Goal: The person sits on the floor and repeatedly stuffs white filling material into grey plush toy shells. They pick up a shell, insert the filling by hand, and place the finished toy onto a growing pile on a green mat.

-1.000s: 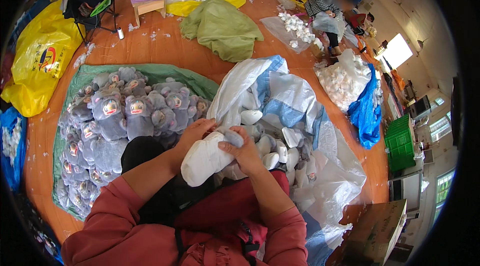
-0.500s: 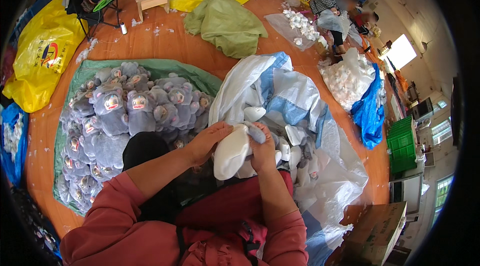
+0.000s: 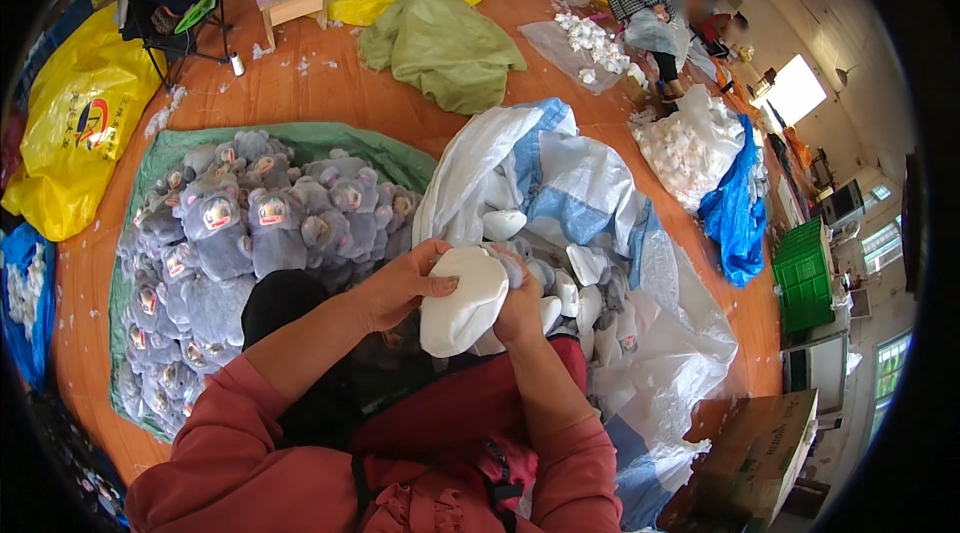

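Observation:
Between my hands is a white oval plush piece (image 3: 464,305) with a smooth, rounded body. A small grey part shows at its upper right, partly covered by my fingers. My left hand (image 3: 408,285) pinches the upper left side, thumb flat on the white face. On the right edge, my right hand (image 3: 519,301) is closed around the piece by the grey part. Just beyond, an open white-and-blue woven sack (image 3: 590,178) holds several white and grey plush pieces (image 3: 588,263). At my left lies a heap of grey plush dolls (image 3: 215,243) with printed faces.
Under the dolls spreads a green sheet (image 3: 335,136). An olive cloth bundle (image 3: 440,48), a small wooden stool (image 3: 291,8) and a folding chair (image 3: 175,18) stand farther off. A cardboard box (image 3: 750,453) sits at lower right; a person (image 3: 655,18) bends over at the far right.
The white plush piece has turned so its broad face shows more, and my left thumb now lies on it. The view has shifted slightly.

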A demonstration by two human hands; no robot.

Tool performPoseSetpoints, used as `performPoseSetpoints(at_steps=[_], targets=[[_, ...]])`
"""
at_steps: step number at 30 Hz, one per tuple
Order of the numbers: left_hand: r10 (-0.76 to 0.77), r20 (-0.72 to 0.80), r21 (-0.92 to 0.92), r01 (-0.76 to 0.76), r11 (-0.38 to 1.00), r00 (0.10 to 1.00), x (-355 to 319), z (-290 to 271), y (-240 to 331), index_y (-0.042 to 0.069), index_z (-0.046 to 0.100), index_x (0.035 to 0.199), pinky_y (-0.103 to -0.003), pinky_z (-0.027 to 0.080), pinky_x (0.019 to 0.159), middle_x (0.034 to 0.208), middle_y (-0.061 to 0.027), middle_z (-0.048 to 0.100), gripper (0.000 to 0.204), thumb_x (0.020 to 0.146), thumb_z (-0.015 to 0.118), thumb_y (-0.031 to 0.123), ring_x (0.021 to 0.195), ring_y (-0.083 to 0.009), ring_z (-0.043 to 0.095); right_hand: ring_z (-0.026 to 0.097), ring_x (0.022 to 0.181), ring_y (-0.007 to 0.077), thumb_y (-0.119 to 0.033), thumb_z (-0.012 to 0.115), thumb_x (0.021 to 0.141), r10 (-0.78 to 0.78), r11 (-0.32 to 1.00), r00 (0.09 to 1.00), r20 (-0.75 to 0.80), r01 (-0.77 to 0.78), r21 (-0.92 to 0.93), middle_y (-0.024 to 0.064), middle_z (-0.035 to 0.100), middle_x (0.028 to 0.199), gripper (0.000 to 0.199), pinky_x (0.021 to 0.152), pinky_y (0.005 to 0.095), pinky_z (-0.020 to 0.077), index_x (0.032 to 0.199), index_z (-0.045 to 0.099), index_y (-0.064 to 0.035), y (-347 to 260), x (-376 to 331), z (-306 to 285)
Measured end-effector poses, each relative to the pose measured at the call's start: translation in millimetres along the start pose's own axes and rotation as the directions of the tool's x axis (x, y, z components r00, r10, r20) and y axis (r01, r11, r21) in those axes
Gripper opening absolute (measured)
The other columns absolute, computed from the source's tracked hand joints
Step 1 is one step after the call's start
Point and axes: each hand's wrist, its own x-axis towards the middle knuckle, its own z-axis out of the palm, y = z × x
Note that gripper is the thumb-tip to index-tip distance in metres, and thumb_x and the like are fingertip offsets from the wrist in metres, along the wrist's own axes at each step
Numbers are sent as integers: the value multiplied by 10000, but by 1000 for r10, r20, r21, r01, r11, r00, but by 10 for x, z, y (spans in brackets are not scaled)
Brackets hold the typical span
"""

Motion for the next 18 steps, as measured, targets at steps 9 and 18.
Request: performPoseSetpoints(at_steps=[9, 18], targets=[[29, 11, -42, -29, 999, 1000, 8, -287, 90, 69, 564, 1147, -327, 553, 807, 1077, -70, 646, 370, 814, 703, -12, 932, -185, 658, 563, 1110, 208, -146, 720, 862, 269, 963, 939, 215, -270, -22, 128, 559, 1265, 660, 969, 327, 444, 1402, 394, 48, -39, -151, -64], [16, -185, 369, 54, 928, 983, -36, -176, 71, 72, 663, 904, -251, 506, 702, 887, 3, 656, 110, 810, 717, 53, 774, -84, 620, 613, 973, 171, -113, 800, 742, 250, 863, 942, 223, -112, -493, 88, 620, 1098, 603, 845, 314, 501, 1242, 504, 45, 48, -204, 52]])
